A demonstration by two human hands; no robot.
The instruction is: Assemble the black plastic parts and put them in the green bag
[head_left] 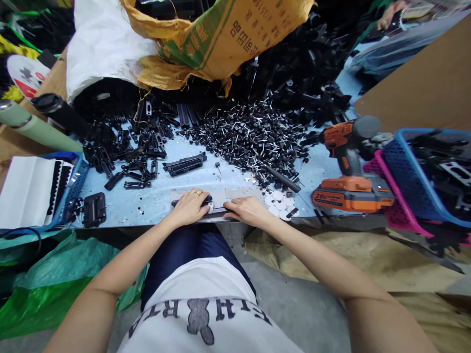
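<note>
At the bench's front edge, my left hand is closed over a long black plastic part that lies on a cardboard strip. A small white disc shows by its fingertips. My right hand lies just to the right, fingers pinched around a thin dark piece pointing toward the left hand; its exact kind is too small to make out. Behind the hands, a stack of black plastic parts rests on the blue bench top. Loose white discs lie right of my right hand.
A large heap of black-headed screws covers the middle back, below a yellow woven sack. An orange cordless drill stands at right beside a blue basket. Black parts and another basket are at left.
</note>
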